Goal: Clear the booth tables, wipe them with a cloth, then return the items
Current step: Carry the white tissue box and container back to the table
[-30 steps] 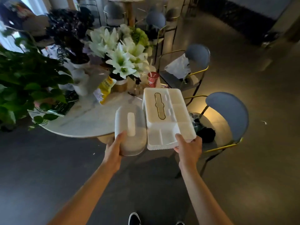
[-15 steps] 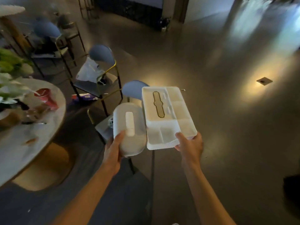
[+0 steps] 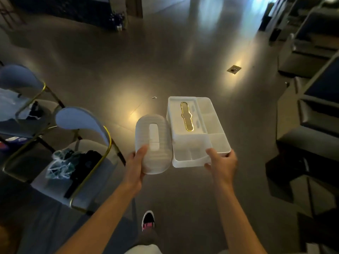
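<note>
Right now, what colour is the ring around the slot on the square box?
Gold, on the white tissue box, seen in the head view.

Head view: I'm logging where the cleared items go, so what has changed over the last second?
The person has turned away from the round marble flower table, now out of view; open floor and dark booth seating lie ahead. Unchanged: left hand grips the rounded white ribbed tissue holder, right hand the rectangular white compartment tissue box.
</note>
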